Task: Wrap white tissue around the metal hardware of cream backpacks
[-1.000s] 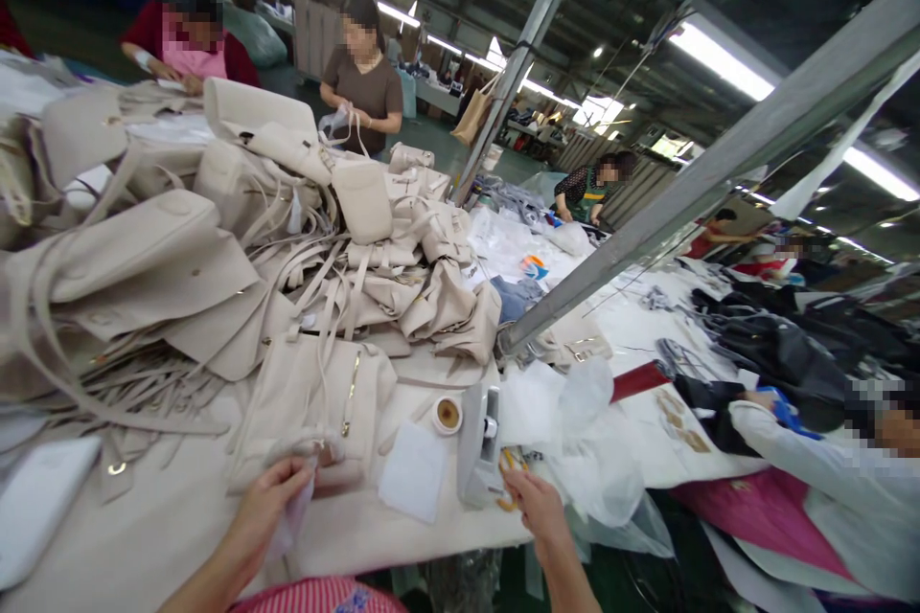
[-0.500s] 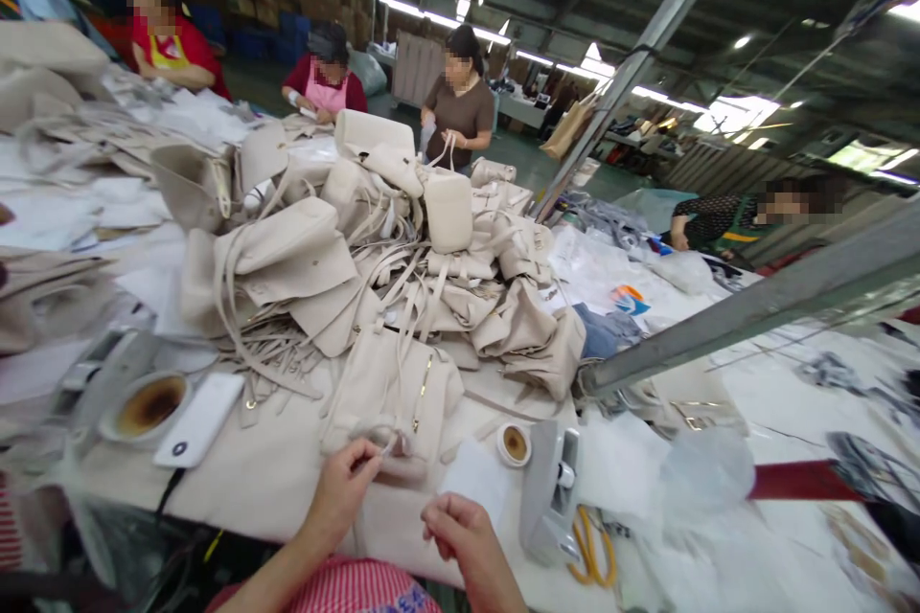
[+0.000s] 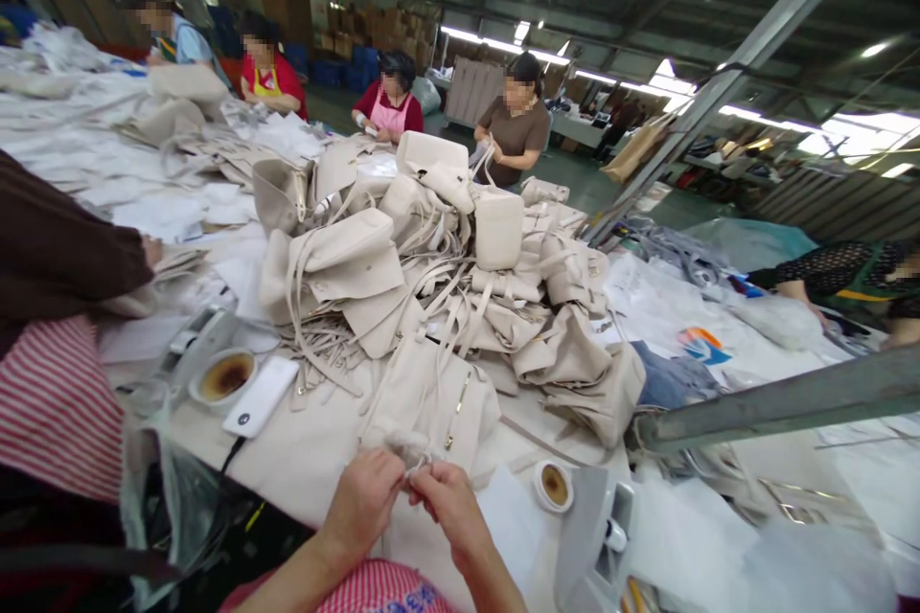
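A beige handbag [image 3: 471, 402] with a gold zipper lies flat in front of me, its straps stretching away over the heap behind. At its near edge, my left hand [image 3: 366, 495] is closed in a pinch on a pale bag strap [image 3: 411, 445] that looks wrapped in thin whitish material. My right hand [image 3: 451, 506] meets it fingertip to fingertip, pinching at the same spot. The fingers partly hide what lies between them. Beyond the bag rises a pile of beige bags and straps [image 3: 345, 254].
Left stand a tape dispenser [image 3: 194, 345], a bowl of brown liquid [image 3: 224, 375] and a white power bank [image 3: 260, 397] with a cable. Right are a small brown-stained cup [image 3: 553, 486], another dispenser [image 3: 593, 536] and a slanting metal post [image 3: 783, 393]. A co-worker's sleeve [image 3: 64, 239] is close by left.
My right hand has come in from the right to join my left at the bag strap. The view has swung left, bringing a co-worker's sleeve and striped apron into sight.
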### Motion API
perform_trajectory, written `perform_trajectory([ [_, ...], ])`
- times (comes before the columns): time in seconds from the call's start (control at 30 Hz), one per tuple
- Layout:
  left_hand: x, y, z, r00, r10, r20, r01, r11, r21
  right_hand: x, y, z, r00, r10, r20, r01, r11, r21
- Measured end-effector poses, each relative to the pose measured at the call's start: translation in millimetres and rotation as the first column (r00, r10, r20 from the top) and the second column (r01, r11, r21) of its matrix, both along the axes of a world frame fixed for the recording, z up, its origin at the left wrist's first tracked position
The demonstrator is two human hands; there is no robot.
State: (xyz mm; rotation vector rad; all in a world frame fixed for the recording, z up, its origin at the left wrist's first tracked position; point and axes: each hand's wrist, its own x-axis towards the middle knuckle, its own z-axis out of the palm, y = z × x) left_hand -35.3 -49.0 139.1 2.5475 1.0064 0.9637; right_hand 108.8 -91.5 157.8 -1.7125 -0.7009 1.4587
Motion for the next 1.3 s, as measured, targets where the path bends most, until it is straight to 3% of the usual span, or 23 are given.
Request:
perform_trajectory([
  [0.1, -2, 1, 3.6, 0.998, -0.042, -0.056, 0.041, 0.999, -0.030, -2, 1, -4.1, 1.000, 0.008, 0.002, -0.008, 1.000, -0.012],
  [0.2, -4, 2, 6.6, 0.997, -0.062, -0.050, 0.044, 0.949, -0.311, -3, 0, -8.3, 1.000, 0.008, -0.011, -0.008, 1.000, -0.007],
  [0.27, -3, 2, 7.7, 0.998, 0.041, 0.048, -0.005, 0.807, -0.591, -2, -2, -10.6, 1.000, 0.007, -0.022, -0.007, 1.000, 0.000],
  [0.33, -1, 2, 6.9, 0.969, 0.203, 0.139, 0.001, 0.561, -0.828, -2, -4, -13.1, 0.999, 0.002, -0.034, -0.002, 1.000, -0.001],
  [0.4, 1, 3, 4.5, 0.935, 0.308, 0.177, 0.061, 0.351, -0.934, -3, -6, -16.9, 0.999, -0.010, -0.044, 0.010, 1.000, -0.002],
  [0.47, 3, 3, 1.7, 0.914, 0.353, 0.200, 0.115, 0.246, -0.962, -7, -6, -22.1, 0.998, -0.036, -0.057, 0.037, 0.999, 0.009],
  [0.6, 4, 2, -0.9, 0.867, 0.436, 0.241, 0.199, 0.139, -0.970, -16, -5, -33.2, 0.989, -0.103, -0.110, 0.108, 0.993, 0.044],
  [0.7, 2, 1, -3.3, 0.828, 0.505, 0.244, 0.225, 0.099, -0.969, -20, -4, -37.7, 0.982, -0.133, -0.136, 0.141, 0.989, 0.051],
  [0.93, 4, 0, -13.8, 0.748, 0.614, 0.252, 0.236, 0.109, -0.966, -23, 0, -40.4, 0.948, -0.241, -0.208, 0.244, 0.970, -0.008],
  [1.0, 4, -1, -13.8, 0.730, 0.632, 0.260, 0.266, 0.088, -0.960, -24, 2, -38.5, 0.928, -0.238, -0.287, 0.243, 0.970, -0.018],
  [1.2, -2, -2, -10.1, 0.716, 0.653, 0.248, 0.413, -0.108, -0.904, -21, 2, -24.7, 0.683, -0.175, -0.709, 0.204, 0.978, -0.045],
  [1.3, -3, -1, -8.8, 0.721, 0.652, 0.234, 0.454, -0.190, -0.870, -18, 3, -26.2, 0.661, -0.100, -0.744, 0.162, 0.987, 0.011],
])
